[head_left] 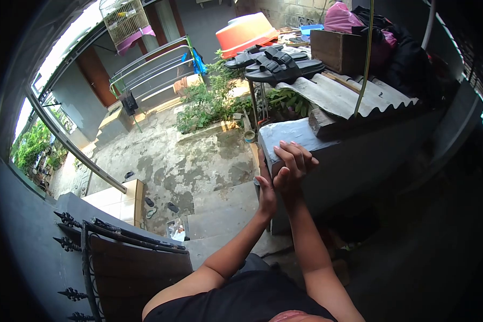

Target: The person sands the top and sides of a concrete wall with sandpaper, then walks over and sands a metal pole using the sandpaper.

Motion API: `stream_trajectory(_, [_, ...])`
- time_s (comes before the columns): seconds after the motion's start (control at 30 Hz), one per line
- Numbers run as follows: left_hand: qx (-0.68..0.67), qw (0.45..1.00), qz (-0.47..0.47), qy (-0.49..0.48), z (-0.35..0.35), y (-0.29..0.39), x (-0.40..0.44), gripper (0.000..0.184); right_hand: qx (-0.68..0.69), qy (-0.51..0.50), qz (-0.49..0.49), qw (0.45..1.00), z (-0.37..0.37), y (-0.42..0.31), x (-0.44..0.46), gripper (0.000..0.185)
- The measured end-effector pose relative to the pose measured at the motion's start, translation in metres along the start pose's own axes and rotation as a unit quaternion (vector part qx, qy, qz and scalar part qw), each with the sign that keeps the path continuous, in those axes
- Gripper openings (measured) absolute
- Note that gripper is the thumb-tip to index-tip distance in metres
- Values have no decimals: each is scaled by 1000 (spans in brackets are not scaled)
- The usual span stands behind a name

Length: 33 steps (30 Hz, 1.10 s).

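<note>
Both my hands are raised in front of me, close together at the corner of a low wall with a white-painted top. My left hand is seen from the side, its fingers stretched upward along the wall's edge, and nothing shows in it. Just right of it, my right hand has its fingers loosely bent and apart, holding nothing visible. Its fingertips overlap the wall's top in view; whether they touch it I cannot tell. Beyond, black sandals lie on a grey corrugated sheet.
An orange tub, a brown box and dark and pink bags sit on the sheet. At lower left stands a spiked metal gate. A drying rack, plants and a hanging birdcage are farther off.
</note>
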State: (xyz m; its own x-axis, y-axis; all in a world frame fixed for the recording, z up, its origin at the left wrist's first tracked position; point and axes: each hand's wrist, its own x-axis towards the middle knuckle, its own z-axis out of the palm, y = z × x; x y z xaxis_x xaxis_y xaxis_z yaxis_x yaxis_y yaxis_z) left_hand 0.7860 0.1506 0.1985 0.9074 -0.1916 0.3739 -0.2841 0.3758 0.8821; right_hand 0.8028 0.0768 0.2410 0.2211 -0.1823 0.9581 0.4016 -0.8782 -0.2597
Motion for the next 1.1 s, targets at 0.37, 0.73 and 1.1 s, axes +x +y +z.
stream_trajectory(0.37, [-14,998,58,-30,-26,-21,31,81,3,0,2,1000,-1,-5,2,52])
stream_trajectory(0.73, [-19,998,26,-47,-8,-3,-3,81,26,-31,40,998,-12,-18,7,42])
stream_trajectory(1.1, [18,996,69,-55,-11,-6,-7,80,24,-24,51,998,-8,-22,10,42])
